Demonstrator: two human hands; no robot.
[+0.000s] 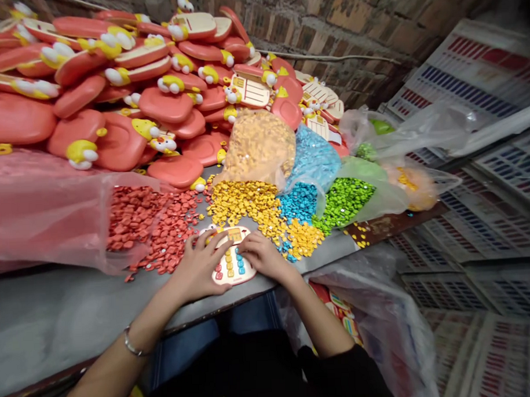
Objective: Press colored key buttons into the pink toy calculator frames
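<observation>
1. Both hands lay on a small cream toy panel point(232, 268), which sat at the near edge of a grey table point(56, 321). The left hand point(198, 267) curved over its upper-left edge, and the right hand point(265, 256) spread over its upper-right side. Neither hand was clenched, but I could not tell whether they gripped the panel or only pressed on it.
2. Rows of yellow and blue keys were already seated in the panel. The hands hid its top, so any gaps there could not be judged.
3. Loose keys lay in heaps from 9 to 2 o'clock of the hands: red keys point(157, 225), yellow keys point(243, 208), blue keys point(297, 203) and green keys point(343, 202). Much of this stock remained unused, with more in plastic bags behind the heaps.
4. A large pile of orange-red toy shells point(113, 70) rose at 11 o'clock. Some showed cream panels, while others showed bare orange-red faces, perhaps their backs.
5. Stacked plastic crates point(473, 81) stood at 2 o'clock, beside a brick wall point(328, 22).
</observation>
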